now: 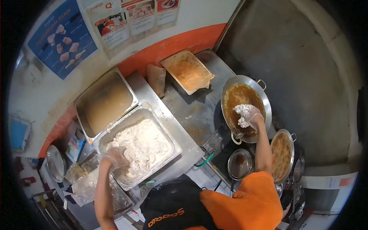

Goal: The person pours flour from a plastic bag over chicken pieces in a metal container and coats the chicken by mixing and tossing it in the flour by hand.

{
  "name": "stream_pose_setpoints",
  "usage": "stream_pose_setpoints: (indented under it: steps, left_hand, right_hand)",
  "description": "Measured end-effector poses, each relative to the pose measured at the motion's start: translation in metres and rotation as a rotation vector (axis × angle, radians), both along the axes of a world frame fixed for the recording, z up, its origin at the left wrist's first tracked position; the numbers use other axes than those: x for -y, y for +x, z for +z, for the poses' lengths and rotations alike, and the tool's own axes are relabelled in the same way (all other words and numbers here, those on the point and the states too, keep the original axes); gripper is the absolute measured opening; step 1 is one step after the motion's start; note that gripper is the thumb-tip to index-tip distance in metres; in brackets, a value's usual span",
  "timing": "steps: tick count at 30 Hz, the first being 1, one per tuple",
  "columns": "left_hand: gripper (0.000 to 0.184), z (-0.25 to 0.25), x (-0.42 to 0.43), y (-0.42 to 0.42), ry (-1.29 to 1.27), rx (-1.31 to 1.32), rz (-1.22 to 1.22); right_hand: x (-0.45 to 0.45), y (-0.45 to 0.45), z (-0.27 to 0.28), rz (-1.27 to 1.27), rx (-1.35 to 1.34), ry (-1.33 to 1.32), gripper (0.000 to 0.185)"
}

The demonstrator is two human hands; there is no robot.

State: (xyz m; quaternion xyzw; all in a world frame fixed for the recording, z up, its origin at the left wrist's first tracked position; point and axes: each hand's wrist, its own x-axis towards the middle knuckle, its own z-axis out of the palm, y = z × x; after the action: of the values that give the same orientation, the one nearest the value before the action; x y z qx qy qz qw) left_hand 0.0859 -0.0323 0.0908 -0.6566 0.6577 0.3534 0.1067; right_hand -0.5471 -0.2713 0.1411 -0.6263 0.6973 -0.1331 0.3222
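My right hand [256, 116], in a clear glove, is closed on a flour-coated piece [243, 114] above a wide pan of bubbling oil [239, 92]. At the left, my left hand [117, 158], also gloved, reaches into a metal tray [177, 150] of white flour [143, 140]. Its fingers are partly sunk in the clumpy flour, and whatever they touch there is hidden.
A metal tray of cloudy liquid [107, 103] adjoins the flour tray. Behind stands a tray with orange residue [188, 71]. A second pan [281, 157] of frying food and a strainer [240, 164] lie at the right. Plastic bags [86, 186] sit at the left.
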Motion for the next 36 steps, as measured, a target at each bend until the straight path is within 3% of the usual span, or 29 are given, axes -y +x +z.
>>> stream_pose_setpoints:
  steps: [3,5,6,7,8,9,10,13,15,16,18,20,22,24,25,28,29,31,33,36]
  left_hand:
    - [0.055,0.009,0.005,0.013,0.072,0.024,-0.023]
    - [0.048,0.027,0.0,0.014,-0.129,-0.159,0.061]
    - [0.044,0.035,-0.012,0.022,-0.228,-0.232,0.119]
    - [0.04,0.0,-0.028,0.045,-0.354,-0.136,0.065]
    - [0.037,-0.004,-0.04,0.053,-0.387,-0.047,0.067]
    - [0.034,-0.008,-0.052,0.062,-0.417,0.042,0.072]
    - [0.032,0.017,-0.046,0.045,-0.36,0.109,0.132]
    - [0.039,0.012,-0.054,0.053,-0.127,0.121,0.248]
    - [0.04,0.047,-0.054,0.037,-0.435,-0.115,0.306]
    - [0.04,0.06,-0.057,0.034,-0.592,-0.237,0.328]
    - [0.045,0.07,-0.06,0.036,-0.528,-0.34,0.4]
    - [0.048,0.097,-0.058,0.026,-0.464,-0.442,0.491]
    - [0.048,0.071,-0.064,0.03,-0.407,-0.827,0.759]
    - [0.04,0.038,-0.07,0.034,-0.602,-1.081,0.85]
    - [0.042,0.032,-0.067,0.036,-0.651,-0.884,0.818]
    - [0.041,0.025,-0.064,0.031,-0.538,-1.234,1.025]
    - [0.039,0.026,-0.059,0.026,-0.525,-1.374,1.09]
    - [0.036,0.018,-0.056,0.027,-0.406,-1.383,1.111]
    - [0.035,0.012,-0.051,0.024,-0.357,-1.415,1.137]
    - [0.033,0.027,-0.036,0.006,-0.41,-1.499,1.202]
  right_hand:
    - [0.019,-0.044,-0.054,-0.045,-0.316,0.079,0.043]
    - [0.024,-0.05,-0.065,0.08,-0.558,0.09,0.038]
    - [0.031,-0.061,-0.082,0.109,-0.629,-0.089,0.039]
    - [0.038,-0.072,-0.099,0.127,-0.714,-0.275,0.04]
    - [0.045,-0.083,-0.115,0.13,-0.804,-0.457,0.041]
    - [0.048,-0.06,-0.09,0.171,-0.877,-0.593,0.046]
    - [0.053,-0.024,-0.057,-0.019,-0.338,-0.406,0.052]
    - [0.029,0.12,0.046,0.177,-0.242,-0.74,0.042]
    - [-0.03,0.235,0.11,0.318,0.116,-0.454,0.034]
    - [-0.04,0.263,0.104,0.541,0.234,-0.275,0.033]
    - [-0.069,0.32,0.064,1.005,0.426,-0.023,0.038]
    - [-0.103,0.378,0.006,1.249,-0.082,0.129,0.05]
    - [-0.121,0.401,-0.121,1.675,-0.619,0.144,0.046]
    - [-0.13,0.404,-0.107,1.514,-0.544,0.065,0.038]
    - [-0.128,0.405,-0.099,1.437,-0.51,0.027,0.034]
    - [-0.102,0.409,-0.09,1.602,-0.404,0.121,0.042]
    - [-0.095,0.408,-0.069,1.492,-0.248,0.123,0.042]
    - [-0.09,0.402,-0.014,1.254,0.052,0.12,0.042]
    - [-0.096,0.393,-0.021,1.101,0.355,0.126,0.043]
    - [-0.111,0.41,0.016,1.134,0.42,-0.092,0.052]
